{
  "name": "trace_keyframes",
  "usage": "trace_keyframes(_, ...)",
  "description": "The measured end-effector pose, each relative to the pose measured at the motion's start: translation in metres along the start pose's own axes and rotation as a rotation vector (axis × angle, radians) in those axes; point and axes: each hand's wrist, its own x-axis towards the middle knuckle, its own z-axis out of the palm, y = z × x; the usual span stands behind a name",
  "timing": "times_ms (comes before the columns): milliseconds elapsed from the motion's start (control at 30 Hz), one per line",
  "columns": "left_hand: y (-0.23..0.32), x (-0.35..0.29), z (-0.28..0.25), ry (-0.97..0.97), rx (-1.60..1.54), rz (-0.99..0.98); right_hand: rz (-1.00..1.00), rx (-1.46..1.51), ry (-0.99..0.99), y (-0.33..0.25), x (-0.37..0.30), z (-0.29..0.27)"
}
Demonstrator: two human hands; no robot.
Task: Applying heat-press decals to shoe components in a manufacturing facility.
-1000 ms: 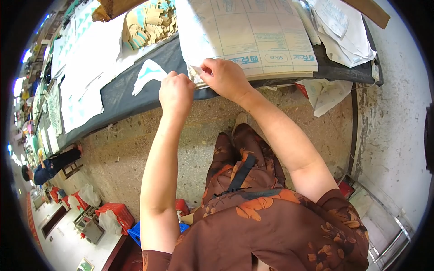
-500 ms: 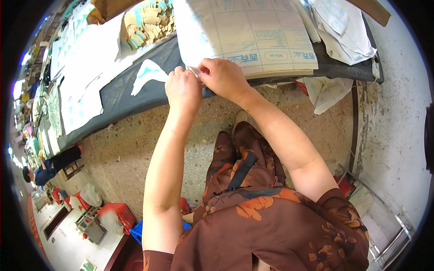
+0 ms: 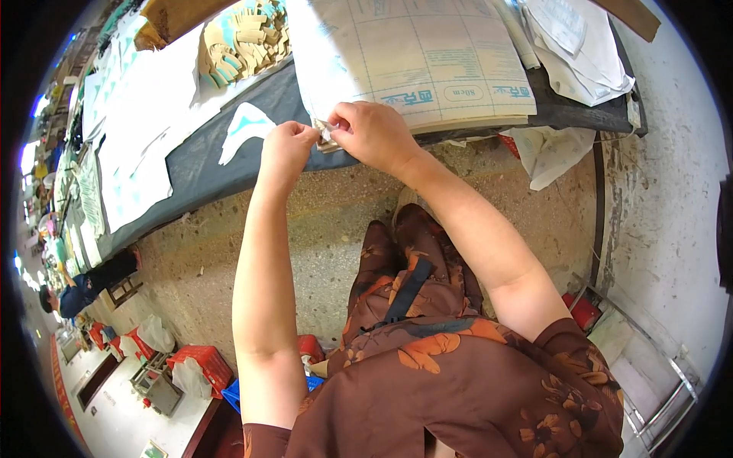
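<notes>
At the near edge of a dark-covered table, my two hands are close together. My right hand [image 3: 376,136] pinches a small crumpled whitish-brown piece [image 3: 325,139] of paper or cloth; its exact kind is too small to tell. Just left of that piece, my left hand [image 3: 286,153] has thumb and finger pressed together; whatever is between them is hidden. Behind my right hand lies a thick stack of tan sheets [image 3: 435,72] with blue grid lines. A white cut piece with a blue patch [image 3: 246,130] lies beyond my left hand.
Bunched tan and teal strips [image 3: 248,42] and white sheets [image 3: 141,130] cover the table's left part. White papers [image 3: 576,53] lie at its right end. A white bag [image 3: 546,156] hangs below the edge. A metal-framed chair [image 3: 660,374] stands right; a person [image 3: 72,294] is far left.
My left hand has drawn left and slightly down, away from my right. The small crumpled piece now shows between them. My right hand has barely moved.
</notes>
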Motion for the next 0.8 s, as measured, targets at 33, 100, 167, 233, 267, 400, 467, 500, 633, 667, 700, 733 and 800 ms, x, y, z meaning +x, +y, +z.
trace_keyframes(33,-0.001,-0.001,-0.001,0.019,0.062,0.047,0.002,-0.025,0.002,-0.001,0.0,0.0)
trace_keyframes(100,-0.005,-0.007,0.005,0.131,0.276,0.199,0.005,-0.051,0.003,-0.002,0.001,0.0)
trace_keyframes(167,0.002,-0.02,0.015,0.315,0.577,0.452,-0.013,-0.084,0.012,-0.002,0.0,0.001)
trace_keyframes(233,0.005,-0.021,0.023,0.329,0.771,0.541,-0.014,-0.092,0.027,-0.002,0.0,0.003)
trace_keyframes(267,0.009,-0.022,0.024,0.307,0.851,0.525,-0.016,-0.1,0.043,-0.002,0.0,0.004)
trace_keyframes(400,0.015,-0.022,0.03,0.307,0.878,0.515,-0.011,-0.115,0.043,-0.003,0.0,0.003)
trace_keyframes(467,0.014,-0.02,0.035,0.327,0.86,0.522,-0.021,-0.103,0.064,-0.002,0.002,0.004)
trace_keyframes(500,0.013,-0.02,0.037,0.327,0.861,0.525,-0.019,-0.103,0.067,-0.002,0.001,0.004)
trace_keyframes(633,0.003,-0.015,0.036,0.307,0.689,0.478,-0.042,-0.093,0.07,0.002,-0.001,0.004)
trace_keyframes(667,-0.001,-0.013,0.031,0.245,0.583,0.436,-0.044,-0.075,0.06,0.003,-0.001,0.004)
trace_keyframes(700,-0.008,-0.008,0.029,0.236,0.504,0.419,-0.041,-0.075,0.063,0.004,-0.002,0.005)
trace_keyframes(733,-0.015,0.0,0.021,0.139,0.451,0.289,-0.064,-0.056,0.071,0.002,-0.003,0.009)
trace_keyframes(800,-0.003,0.003,0.012,-0.017,0.15,0.076,-0.075,-0.047,0.086,0.008,-0.004,0.008)
